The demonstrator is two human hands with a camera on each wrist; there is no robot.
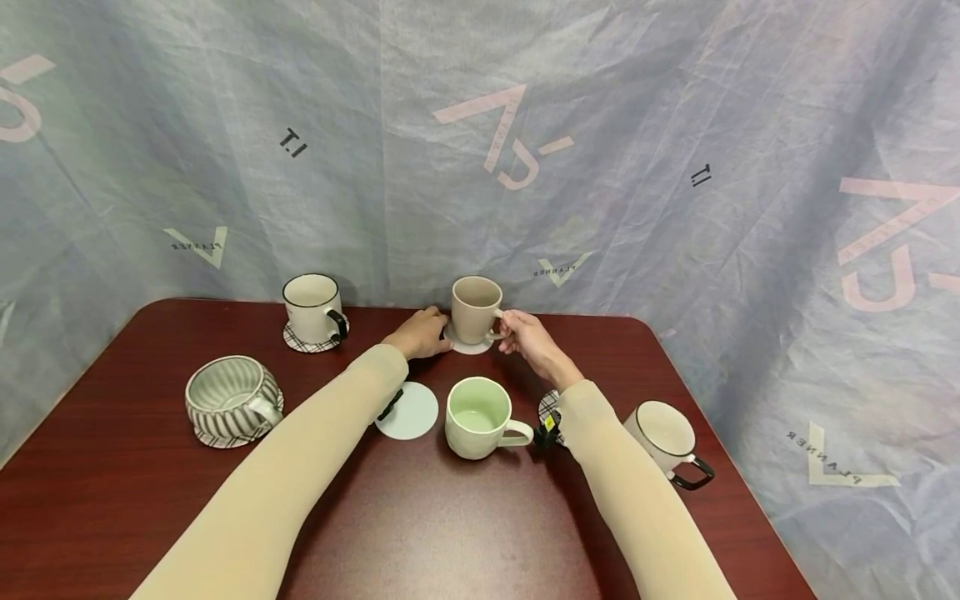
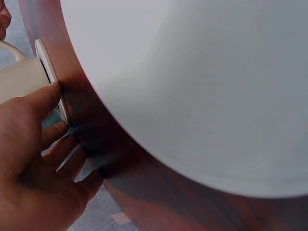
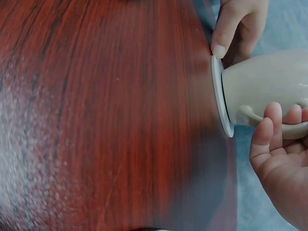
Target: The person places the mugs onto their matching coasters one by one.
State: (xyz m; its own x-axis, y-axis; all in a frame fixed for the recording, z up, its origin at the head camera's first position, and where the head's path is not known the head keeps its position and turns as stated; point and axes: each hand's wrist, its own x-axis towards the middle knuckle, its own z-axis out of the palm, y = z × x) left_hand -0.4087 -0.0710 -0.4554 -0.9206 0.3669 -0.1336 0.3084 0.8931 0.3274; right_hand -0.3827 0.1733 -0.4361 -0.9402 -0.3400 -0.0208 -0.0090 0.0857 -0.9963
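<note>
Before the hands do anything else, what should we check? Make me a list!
1. Tan mug upright on its coaster: ok.
2. Right grip holding the mug's handle: ok.
3. Left grip at the coaster's edge: ok.
4. Tan mug empty: cannot tell, its bottom is hidden.
5. Green mug on a coaster: not ok, it stands on the table beside a bare white coaster.

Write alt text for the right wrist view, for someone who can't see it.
The right hand holds the handle of a beige mug on a white coaster, while the left hand touches the coaster's edge, at a reddish wooden table.
</note>
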